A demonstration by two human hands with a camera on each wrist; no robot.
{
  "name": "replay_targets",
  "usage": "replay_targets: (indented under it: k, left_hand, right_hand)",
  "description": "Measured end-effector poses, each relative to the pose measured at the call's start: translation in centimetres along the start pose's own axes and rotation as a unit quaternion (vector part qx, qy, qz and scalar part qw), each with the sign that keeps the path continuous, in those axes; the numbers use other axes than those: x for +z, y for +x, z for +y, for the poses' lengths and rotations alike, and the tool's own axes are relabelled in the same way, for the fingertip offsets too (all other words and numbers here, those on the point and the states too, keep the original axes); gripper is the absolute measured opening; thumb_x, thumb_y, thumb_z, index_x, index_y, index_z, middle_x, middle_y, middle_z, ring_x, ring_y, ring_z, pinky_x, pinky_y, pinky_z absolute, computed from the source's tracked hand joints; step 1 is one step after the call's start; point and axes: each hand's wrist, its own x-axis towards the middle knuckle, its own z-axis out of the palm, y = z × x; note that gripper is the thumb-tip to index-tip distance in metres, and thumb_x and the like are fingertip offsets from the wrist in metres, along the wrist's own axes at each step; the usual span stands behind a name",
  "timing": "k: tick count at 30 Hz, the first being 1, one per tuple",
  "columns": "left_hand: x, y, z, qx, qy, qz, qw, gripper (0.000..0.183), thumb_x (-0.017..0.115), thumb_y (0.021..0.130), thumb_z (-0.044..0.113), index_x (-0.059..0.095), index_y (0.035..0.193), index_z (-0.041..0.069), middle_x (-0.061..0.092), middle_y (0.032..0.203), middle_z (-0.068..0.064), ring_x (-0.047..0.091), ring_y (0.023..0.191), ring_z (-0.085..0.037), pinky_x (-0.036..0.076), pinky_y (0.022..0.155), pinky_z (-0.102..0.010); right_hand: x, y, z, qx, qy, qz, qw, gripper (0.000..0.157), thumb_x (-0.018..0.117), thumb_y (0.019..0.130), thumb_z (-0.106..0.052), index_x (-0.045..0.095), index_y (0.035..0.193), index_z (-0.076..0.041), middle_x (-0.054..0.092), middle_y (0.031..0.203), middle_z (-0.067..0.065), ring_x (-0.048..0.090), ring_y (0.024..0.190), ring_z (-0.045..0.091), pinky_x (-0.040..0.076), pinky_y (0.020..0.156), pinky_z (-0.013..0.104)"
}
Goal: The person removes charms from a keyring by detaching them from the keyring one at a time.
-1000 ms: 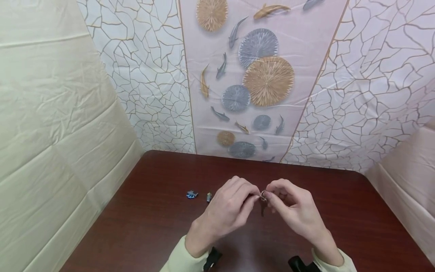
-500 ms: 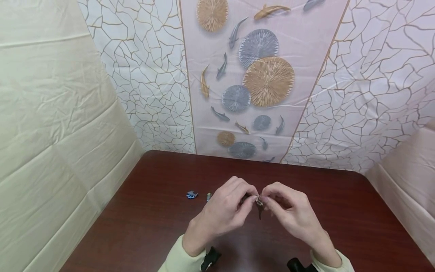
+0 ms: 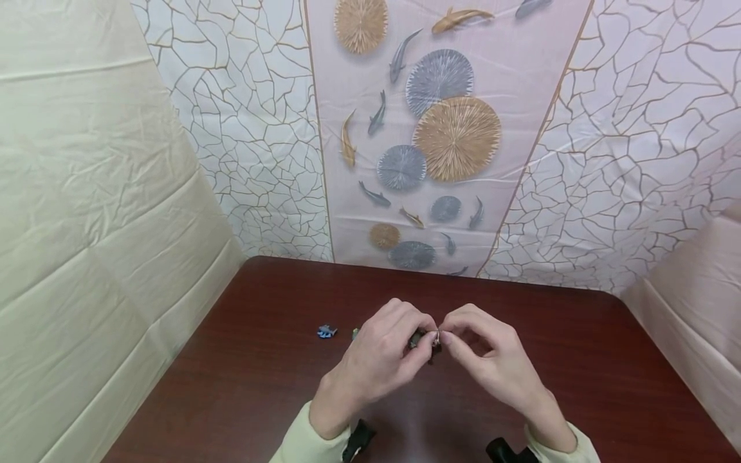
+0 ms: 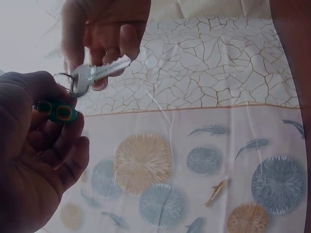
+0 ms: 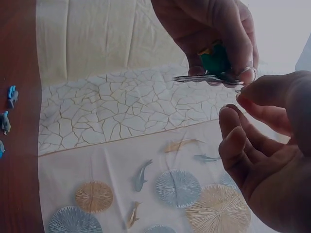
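Note:
My left hand (image 3: 376, 354) pinches a metal key ring (image 4: 73, 85) between thumb and finger. A small green charm with orange-rimmed squares (image 4: 57, 112) sits against its curled fingers. On the ring hangs a silver key (image 4: 107, 71), its blade pointing away from the left hand in the left wrist view. In the right wrist view, stacked metal edges (image 5: 199, 78) show beside the green charm; how many keys there are I cannot tell. My right hand (image 3: 492, 354) pinches the ring's edge with thumb and index finger, its tips meeting the left fingertips.
On the dark red-brown table (image 3: 260, 386) lies a small blue figure (image 3: 327, 331). Another small figure (image 3: 356, 334) is mostly covered by the left hand. Patterned cloth (image 3: 266, 128) hangs behind the table. Each wrist wears a black device (image 3: 359, 439).
Both hands have shifted slightly left, the right one more, so their fingertips are closer. The dark hanging piece has turned up toward the left fingers. The second figure is more covered.

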Motion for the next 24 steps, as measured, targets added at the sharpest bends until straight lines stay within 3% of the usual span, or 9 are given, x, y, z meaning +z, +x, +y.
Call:
replay_targets:
  k: [6, 12, 18, 24]
  left_hand:
    - [0.12, 0.02, -0.12, 0.013, 0.031, 0.011, 0.9994, 0.006, 0.060, 0.082, 0.009, 0.061, 0.088, 0.012, 0.057, 0.081, 0.007, 0.049, 0.073, -0.008, 0.041, 0.069, -0.018]
    - [0.17, 0.06, -0.04, 0.034, 0.045, 0.012, 0.9983, 0.008, 0.062, 0.082, 0.010, 0.063, 0.090, 0.012, 0.059, 0.085, 0.006, 0.051, 0.077, -0.009, 0.042, 0.071, -0.019]
    - [0.13, 0.12, 0.04, 0.043, 0.050, 0.015, 0.9977, 0.011, 0.064, 0.082, 0.010, 0.065, 0.093, 0.011, 0.061, 0.088, 0.005, 0.053, 0.080, -0.010, 0.042, 0.071, -0.019]
    - [0.16, 0.20, 0.11, 0.048, 0.050, 0.022, 0.9973, 0.010, 0.064, 0.082, 0.010, 0.065, 0.092, 0.010, 0.061, 0.088, 0.005, 0.053, 0.080, -0.010, 0.042, 0.070, -0.020]
  right_hand:
    - [-0.09, 0.08, 0.09, -0.010, 0.012, -0.007, 1.000, 0.024, 0.062, 0.079, 0.011, 0.062, 0.087, -0.012, 0.057, 0.078, 0.000, 0.053, 0.072, 0.008, 0.042, 0.062, 0.020]
    - [-0.12, 0.05, 0.01, 0.018, 0.012, -0.035, 0.999, 0.027, 0.062, 0.077, 0.014, 0.060, 0.087, -0.011, 0.056, 0.078, -0.005, 0.053, 0.070, 0.007, 0.043, 0.056, 0.019]
    - [-0.19, -0.07, 0.04, 0.018, 0.006, -0.028, 0.999, 0.033, 0.064, 0.074, 0.016, 0.060, 0.087, -0.014, 0.055, 0.074, -0.004, 0.050, 0.067, 0.005, 0.040, 0.051, 0.019]
    - [-0.23, -0.18, 0.15, 0.012, 0.030, -0.023, 0.999, 0.029, 0.063, 0.072, 0.019, 0.061, 0.085, -0.008, 0.056, 0.074, -0.001, 0.051, 0.065, 0.006, 0.042, 0.049, 0.018]
